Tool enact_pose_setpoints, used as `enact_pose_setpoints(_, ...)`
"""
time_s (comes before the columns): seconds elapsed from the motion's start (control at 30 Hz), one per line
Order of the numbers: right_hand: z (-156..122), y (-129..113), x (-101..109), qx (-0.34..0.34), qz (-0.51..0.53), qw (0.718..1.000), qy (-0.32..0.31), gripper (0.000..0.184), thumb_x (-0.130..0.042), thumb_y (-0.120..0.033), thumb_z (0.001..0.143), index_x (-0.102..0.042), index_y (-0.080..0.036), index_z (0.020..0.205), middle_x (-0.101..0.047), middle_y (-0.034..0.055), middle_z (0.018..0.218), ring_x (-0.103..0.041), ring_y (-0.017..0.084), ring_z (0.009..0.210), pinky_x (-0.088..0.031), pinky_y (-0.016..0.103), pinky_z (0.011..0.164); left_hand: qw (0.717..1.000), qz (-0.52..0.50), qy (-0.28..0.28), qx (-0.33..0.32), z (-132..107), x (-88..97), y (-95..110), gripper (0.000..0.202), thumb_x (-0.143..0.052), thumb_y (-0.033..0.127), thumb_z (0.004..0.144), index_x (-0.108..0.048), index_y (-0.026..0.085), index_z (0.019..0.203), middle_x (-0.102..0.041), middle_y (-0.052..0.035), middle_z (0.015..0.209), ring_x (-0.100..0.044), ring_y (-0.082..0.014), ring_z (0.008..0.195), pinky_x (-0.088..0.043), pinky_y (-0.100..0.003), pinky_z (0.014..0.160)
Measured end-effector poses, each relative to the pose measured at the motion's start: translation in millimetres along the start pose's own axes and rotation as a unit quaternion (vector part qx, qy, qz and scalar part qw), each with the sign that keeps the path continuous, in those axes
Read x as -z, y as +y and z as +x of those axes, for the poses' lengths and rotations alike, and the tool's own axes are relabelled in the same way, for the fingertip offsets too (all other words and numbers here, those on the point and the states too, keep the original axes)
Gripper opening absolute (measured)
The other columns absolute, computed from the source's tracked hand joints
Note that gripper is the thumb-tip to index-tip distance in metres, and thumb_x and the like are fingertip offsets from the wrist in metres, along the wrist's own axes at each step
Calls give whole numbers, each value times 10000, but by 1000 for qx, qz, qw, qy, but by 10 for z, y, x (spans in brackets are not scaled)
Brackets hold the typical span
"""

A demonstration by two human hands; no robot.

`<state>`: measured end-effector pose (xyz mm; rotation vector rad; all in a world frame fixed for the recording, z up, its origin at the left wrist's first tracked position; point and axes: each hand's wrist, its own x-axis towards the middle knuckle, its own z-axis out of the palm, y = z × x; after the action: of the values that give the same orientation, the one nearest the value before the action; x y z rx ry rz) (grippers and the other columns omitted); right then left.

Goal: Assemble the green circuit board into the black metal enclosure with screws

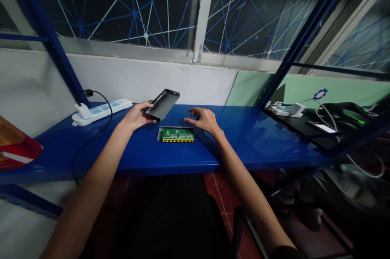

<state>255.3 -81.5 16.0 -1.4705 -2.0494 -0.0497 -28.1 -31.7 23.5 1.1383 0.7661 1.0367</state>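
Note:
My left hand (135, 117) is closed on the edge of a black metal case cover (164, 105), which is raised and tilted above the blue table. Below it on the table lies a green circuit board (177, 133) with a row of yellow ports along its near edge, seated in a metal base (159, 133). My right hand (204, 120) hovers to the right of the board, thumb and fingers apart. A thin dark tool (205, 133) shows under that hand; whether the hand touches it, I cannot tell. Tiny dark bits lie behind the board.
A white power strip (103, 111) with a black cable stands at the table's back left. Red packaging (18, 145) is at the left edge. Blue posts (284, 68) rise at both sides. On the right, a black surface holds a charger (296, 108) and cables.

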Motion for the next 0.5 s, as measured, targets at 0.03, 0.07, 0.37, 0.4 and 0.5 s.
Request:
enact_pose_setpoints(0.03,-5,-1,7,-1,6,999,-43,456,-661,-578,767,-705,-237,1067,-741,43,938,-684,226,867,-497,334,732,1000,-8,0,-15,4,13,-1,248,-642,247,714,-620,110,921,-685,-167,822,-684,-288,738,-552,-330,502)
enact_pose_setpoints(0.07,-11,-11,7,3,15,996,-85,502,-685,-616,723,-710,-244,1059,-742,42,931,-685,232,864,-492,335,722,1000,-17,3,-26,4,20,-2,259,-638,241,712,-616,109,934,-686,-174,854,-685,-297,777,-566,-338,529)
enact_pose_setpoints(0.37,-69,-161,-96,118,58,962,-239,938,-796,-562,601,-481,-171,1394,-636,156,1192,-595,305,1063,-471,393,822,992,-91,85,-38,-57,-84,35,357,-628,147,581,-601,119,936,-679,-147,995,-648,-303,937,-601,-388,679)
enact_pose_setpoints(0.4,-69,-163,-103,115,58,964,-232,903,-791,-542,615,-496,-163,1379,-638,156,1188,-605,298,1042,-469,388,821,991,-88,93,-46,-57,-95,37,341,-624,142,570,-593,128,909,-678,-132,978,-647,-294,928,-600,-396,678)
enact_pose_setpoints(0.5,-68,-171,-106,105,77,974,-185,807,-780,-515,627,-557,-149,1311,-664,142,1122,-630,274,975,-458,369,813,988,-78,119,-60,-48,-117,41,304,-614,141,545,-562,152,844,-658,-64,856,-641,-244,827,-588,-381,639)
